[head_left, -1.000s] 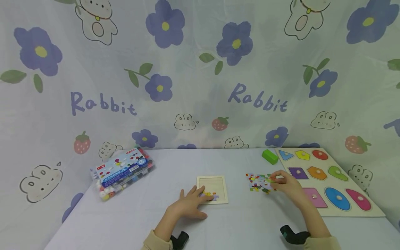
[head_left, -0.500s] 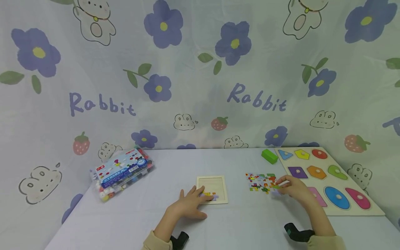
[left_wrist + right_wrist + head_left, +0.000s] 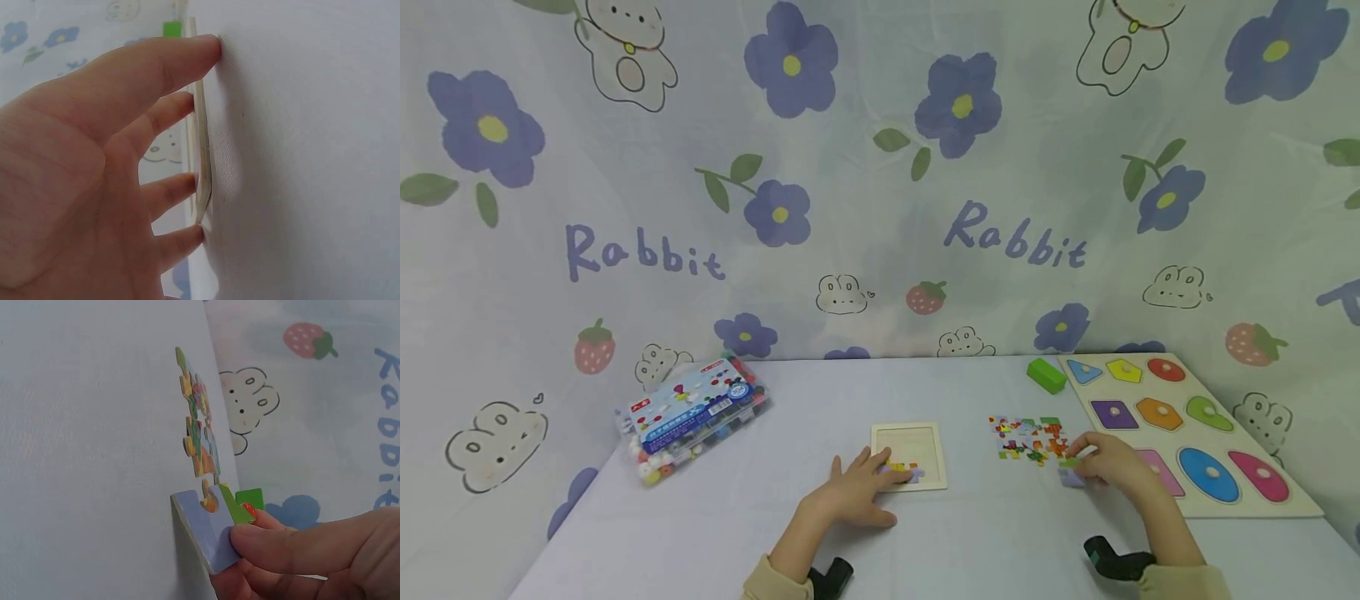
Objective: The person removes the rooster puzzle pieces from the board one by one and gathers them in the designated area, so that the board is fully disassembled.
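Observation:
Between thumb and fingers, my right hand pinches a lavender and green jigsaw piece, tilted up off the table in the right wrist view. Beside it, several loose jigsaw pieces lie close together on the white cloth. My left hand rests with spread fingers on a small square wooden puzzle tray. A few joined yellow and lavender pieces lie along the tray's near side, partly hidden by those fingers. In the left wrist view the tray's edge shows beyond the fingertips.
At the right lies a shape board with knobbed colored shapes. A green block sits by its far left corner. A clear plastic case with a blue printed label stands at the left. A printed curtain hangs behind.
My right hand has moved a little right and toward me, uncovering more loose pieces, and the lavender piece now shows in its grip. The left hand has stayed on the tray.

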Tool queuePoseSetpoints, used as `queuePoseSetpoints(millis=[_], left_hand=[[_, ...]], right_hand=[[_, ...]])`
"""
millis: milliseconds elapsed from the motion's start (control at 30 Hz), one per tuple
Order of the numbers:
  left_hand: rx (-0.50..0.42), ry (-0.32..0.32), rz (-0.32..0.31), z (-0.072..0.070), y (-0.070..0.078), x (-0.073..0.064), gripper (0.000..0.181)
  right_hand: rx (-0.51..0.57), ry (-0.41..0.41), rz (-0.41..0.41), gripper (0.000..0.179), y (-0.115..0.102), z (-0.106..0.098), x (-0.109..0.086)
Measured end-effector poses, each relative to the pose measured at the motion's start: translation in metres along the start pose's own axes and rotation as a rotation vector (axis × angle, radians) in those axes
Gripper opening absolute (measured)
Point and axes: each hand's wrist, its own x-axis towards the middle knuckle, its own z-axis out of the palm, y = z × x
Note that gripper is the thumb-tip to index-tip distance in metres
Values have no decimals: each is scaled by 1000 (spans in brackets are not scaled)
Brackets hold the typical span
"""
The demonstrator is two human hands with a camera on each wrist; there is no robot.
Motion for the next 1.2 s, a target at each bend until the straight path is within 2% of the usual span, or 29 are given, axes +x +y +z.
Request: queuePoseSetpoints(millis=[300, 700, 1200], left_hand=[[24, 5, -9, 2, 1, 0, 60], [21, 2, -10, 1, 1, 0, 60], [29, 7, -1, 1, 0, -1, 59]], right_hand=[[-61, 52, 11, 17, 2, 4, 1], [-129, 109, 31, 24, 0, 6, 1], [-144, 182, 2, 27, -3, 9, 2]])
